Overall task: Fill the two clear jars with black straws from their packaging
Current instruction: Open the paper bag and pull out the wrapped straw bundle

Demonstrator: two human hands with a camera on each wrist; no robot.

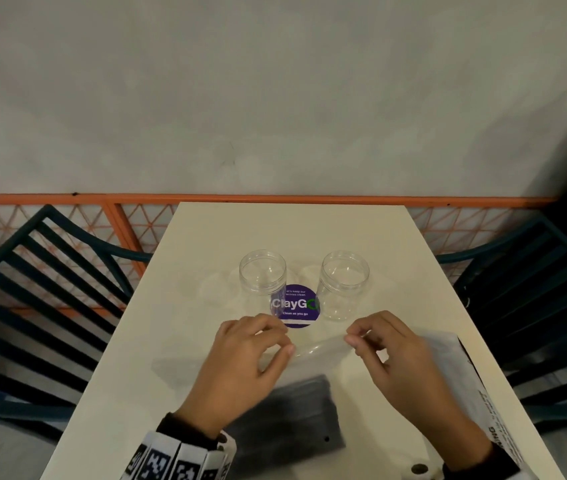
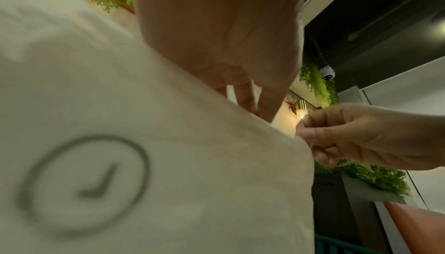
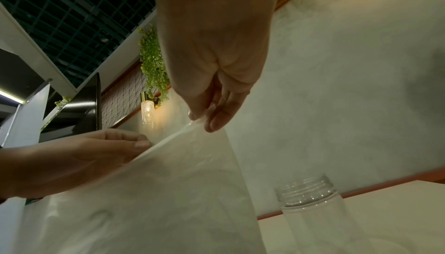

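Observation:
Two empty clear jars, one left [image 1: 262, 282] and one right [image 1: 344, 284], stand open on the cream table [image 1: 178, 341]. Nearer me, a clear plastic bag [image 1: 316, 351] holds a bundle of black straws [image 1: 296, 414]. My left hand [image 1: 258, 344] pinches the bag's top edge on its left side. My right hand [image 1: 372, 336] pinches the same edge on its right side. In the left wrist view the bag [image 2: 168, 163] fills the frame below my left hand's fingers [image 2: 250, 102]. The right wrist view shows the bag's film [image 3: 180, 172], my right hand's fingers [image 3: 216, 117] pinching it, and one jar [image 3: 310, 201].
A round purple sticker [image 1: 296, 306] lies on the table between the jars. Dark slatted chairs stand at the left [image 1: 43, 289] and right [image 1: 538, 306]. A grey wall with an orange rail [image 1: 275, 199] runs behind the table.

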